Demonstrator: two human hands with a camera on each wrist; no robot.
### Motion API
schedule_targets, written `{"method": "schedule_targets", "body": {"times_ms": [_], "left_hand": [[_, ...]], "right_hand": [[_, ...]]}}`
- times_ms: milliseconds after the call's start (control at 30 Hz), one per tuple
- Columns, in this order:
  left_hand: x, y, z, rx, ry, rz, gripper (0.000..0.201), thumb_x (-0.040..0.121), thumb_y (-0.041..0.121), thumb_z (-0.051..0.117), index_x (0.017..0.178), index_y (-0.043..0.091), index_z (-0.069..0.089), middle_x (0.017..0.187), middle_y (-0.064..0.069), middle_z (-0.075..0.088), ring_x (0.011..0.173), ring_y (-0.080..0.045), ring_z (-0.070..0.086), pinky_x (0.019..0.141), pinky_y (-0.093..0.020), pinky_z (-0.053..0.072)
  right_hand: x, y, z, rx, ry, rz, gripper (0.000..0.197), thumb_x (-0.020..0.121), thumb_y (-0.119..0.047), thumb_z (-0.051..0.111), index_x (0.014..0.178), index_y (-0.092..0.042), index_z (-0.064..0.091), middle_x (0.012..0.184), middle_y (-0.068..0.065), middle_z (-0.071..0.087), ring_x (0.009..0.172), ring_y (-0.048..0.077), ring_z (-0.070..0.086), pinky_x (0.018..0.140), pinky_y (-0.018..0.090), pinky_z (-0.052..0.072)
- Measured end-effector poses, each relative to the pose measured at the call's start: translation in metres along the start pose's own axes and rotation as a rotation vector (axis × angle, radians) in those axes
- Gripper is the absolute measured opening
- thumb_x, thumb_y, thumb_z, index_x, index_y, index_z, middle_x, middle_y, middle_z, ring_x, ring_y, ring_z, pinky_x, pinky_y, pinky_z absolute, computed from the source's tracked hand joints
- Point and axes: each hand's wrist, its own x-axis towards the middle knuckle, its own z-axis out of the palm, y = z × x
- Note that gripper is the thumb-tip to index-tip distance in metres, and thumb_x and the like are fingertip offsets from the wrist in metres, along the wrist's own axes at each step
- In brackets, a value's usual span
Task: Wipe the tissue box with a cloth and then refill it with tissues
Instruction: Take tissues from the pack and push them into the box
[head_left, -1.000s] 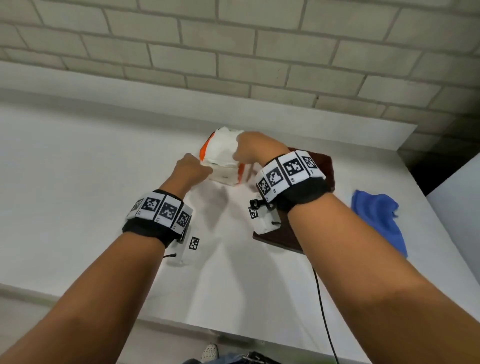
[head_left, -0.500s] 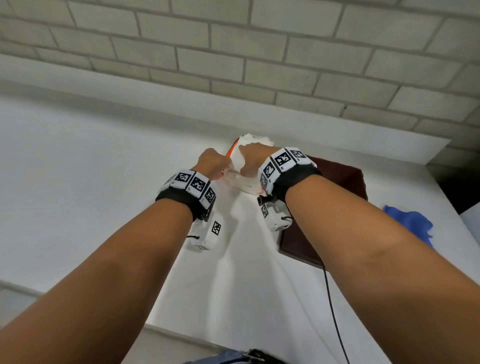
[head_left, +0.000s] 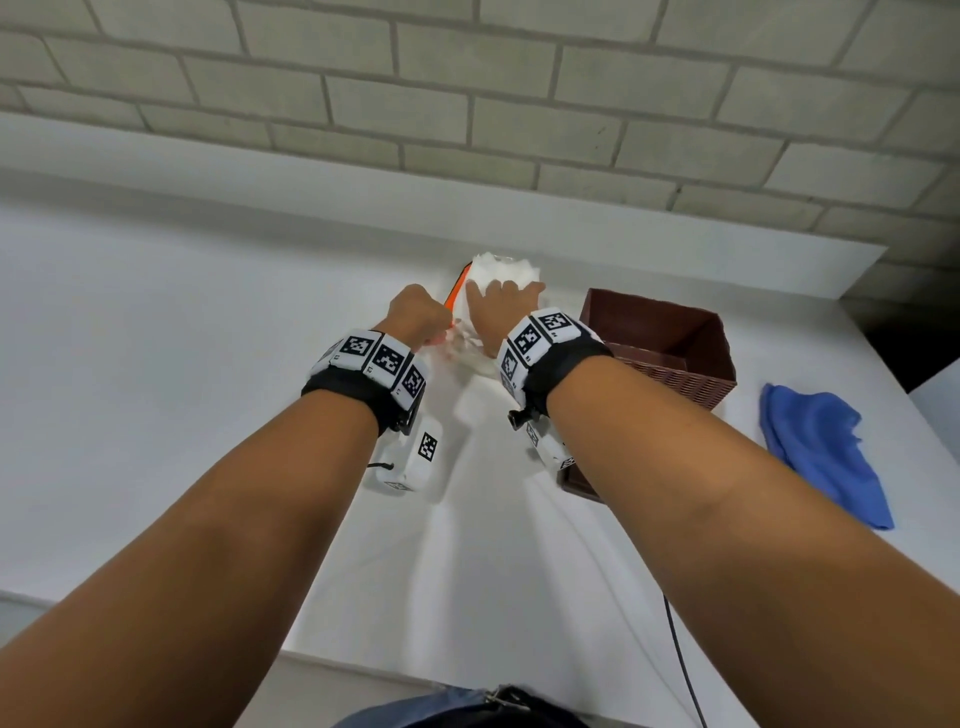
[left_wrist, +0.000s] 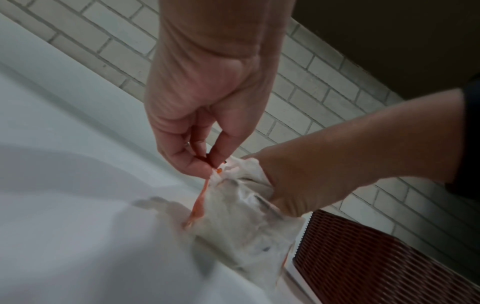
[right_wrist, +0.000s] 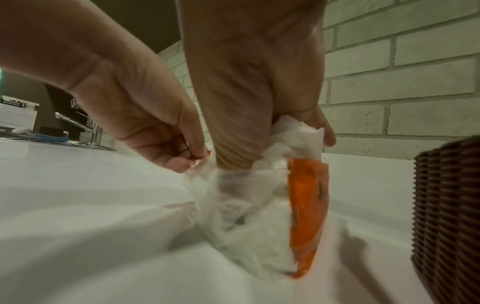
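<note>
A clear and orange plastic tissue pack (right_wrist: 262, 205) (left_wrist: 244, 218) (head_left: 480, 353) hangs above the white table, held between both hands. My left hand (head_left: 418, 317) (left_wrist: 205, 162) (right_wrist: 192, 158) pinches the pack's torn top edge. My right hand (head_left: 501, 306) (right_wrist: 298, 131) (left_wrist: 283, 185) reaches into the opening and grips the white tissues (head_left: 504, 270) (right_wrist: 298, 135) that stick out of the top. The brown woven tissue box (head_left: 670, 353) (right_wrist: 449, 216) (left_wrist: 376, 257) stands open just right of the pack. The blue cloth (head_left: 821, 452) lies on the table further right.
A brick wall (head_left: 467, 104) with a white ledge runs behind the table. The table's near edge (head_left: 467, 675) is close to my body. A black cable (head_left: 680, 654) hangs from my right wrist. A sink tap (right_wrist: 78, 125) shows far left in the right wrist view.
Both hands have moved away from me and up with the pack. The tissues now stick further out above my right hand. The head view has tilted, showing the box's open inside.
</note>
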Motion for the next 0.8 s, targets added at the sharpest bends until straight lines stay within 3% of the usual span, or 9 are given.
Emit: {"method": "schedule_targets", "body": {"times_ms": [100,200,267,333,433,500,700,800], "left_hand": [[0.001,-0.001,0.0,0.018,-0.005,0.002,0.025,0.085,0.003,0.056,0.064,0.008,0.046,0.06,-0.008,0.051,0.053,-0.016,0.052,0.048,-0.021,0.04],[0.001,-0.001,-0.001,0.038,-0.005,0.005,0.01,0.084,0.003,0.056,0.074,0.004,0.052,0.064,-0.01,0.053,0.058,-0.02,0.053,0.062,-0.026,0.046],[-0.001,0.0,-0.001,0.051,-0.01,0.016,0.014,0.083,0.0,0.053,0.07,0.004,0.05,0.06,-0.009,0.051,0.054,-0.019,0.051,0.059,-0.025,0.044],[-0.003,0.001,-0.002,0.072,-0.007,0.024,0.022,0.081,-0.003,0.049,0.063,0.007,0.045,0.055,-0.007,0.048,0.047,-0.016,0.046,0.05,-0.022,0.038],[-0.005,0.002,-0.002,0.071,-0.018,0.017,0.018,0.082,-0.002,0.052,0.066,0.006,0.048,0.055,-0.007,0.049,0.047,-0.015,0.046,0.048,-0.021,0.036],[-0.005,0.0,-0.004,0.037,-0.025,0.016,0.018,0.082,0.0,0.053,0.065,0.006,0.048,0.057,-0.008,0.05,0.049,-0.017,0.048,0.051,-0.022,0.039],[-0.01,-0.004,-0.008,-0.129,-0.045,0.005,0.023,0.08,-0.001,0.052,0.059,0.007,0.046,0.058,-0.007,0.048,0.051,-0.016,0.048,0.044,-0.017,0.041],[-0.011,-0.007,-0.006,-0.212,-0.053,-0.01,0.019,0.079,0.005,0.056,0.063,0.007,0.048,0.072,-0.011,0.056,0.059,-0.017,0.057,0.038,-0.012,0.043]], "right_hand": [[-0.001,-0.003,0.002,-0.011,0.046,-0.022,0.051,0.092,-0.024,0.051,0.136,-0.005,0.034,0.124,0.014,0.058,0.114,0.031,0.057,0.105,0.051,0.036],[-0.002,-0.001,0.004,-0.024,0.097,-0.042,0.052,0.089,-0.031,0.055,0.13,-0.004,0.038,0.114,0.01,0.062,0.103,0.027,0.063,0.096,0.042,0.041],[-0.002,0.0,0.004,-0.047,0.11,-0.05,0.053,0.088,-0.033,0.057,0.128,-0.004,0.04,0.116,0.011,0.061,0.103,0.027,0.063,0.095,0.042,0.042],[-0.001,-0.002,0.006,-0.028,0.12,-0.039,0.047,0.089,-0.024,0.057,0.129,-0.003,0.041,0.123,0.014,0.055,0.108,0.029,0.06,0.094,0.044,0.045],[0.001,-0.003,0.009,-0.002,0.147,-0.046,0.041,0.09,-0.017,0.057,0.126,-0.002,0.043,0.123,0.015,0.051,0.104,0.028,0.06,0.078,0.033,0.046],[0.002,0.001,0.009,0.029,0.165,-0.074,0.045,0.088,-0.02,0.059,0.126,-0.003,0.043,0.12,0.015,0.053,0.103,0.028,0.061,0.071,0.033,0.042],[0.001,0.016,0.004,0.18,0.293,-0.097,0.06,0.085,-0.03,0.058,0.134,-0.005,0.035,0.116,0.012,0.063,0.11,0.031,0.059,0.089,0.039,0.041],[-0.003,0.024,-0.002,0.294,0.334,-0.1,0.062,0.082,-0.034,0.06,0.131,-0.003,0.039,0.119,0.014,0.059,0.106,0.033,0.06,0.08,0.036,0.044]]}}
